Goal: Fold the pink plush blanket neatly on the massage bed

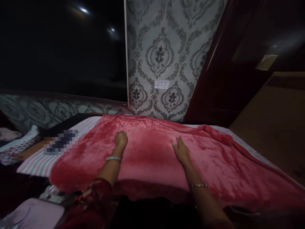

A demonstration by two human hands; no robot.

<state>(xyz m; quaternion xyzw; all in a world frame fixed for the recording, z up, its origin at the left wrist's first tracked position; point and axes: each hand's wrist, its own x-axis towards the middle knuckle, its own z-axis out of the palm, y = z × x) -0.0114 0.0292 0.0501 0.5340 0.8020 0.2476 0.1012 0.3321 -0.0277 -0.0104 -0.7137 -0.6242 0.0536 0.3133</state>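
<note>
Blanket (152, 159), red and plush, lay spread across the striped bed (38, 163), under both hands. Right hand (181, 149) pressed flat on it, fingers spread; left hand (121, 139) rested on it with fingers curled under, well apart.

Support is a bed (35, 163), pink-and-white striped sheet showing along its left edge and a strip at the far right. Red plush blanket (152, 156) lies spread over most of it, far edge bunched into a ridge beyond both hands, near edge hanging over the bed front below the wrists; left hand (121, 139) rests on it curled, right hand (181, 150) flat with fingers spread, well apart. A blurred dark object (60, 142) sits on the striped part, out to the left of the left hand, clear of the blanket.
</note>
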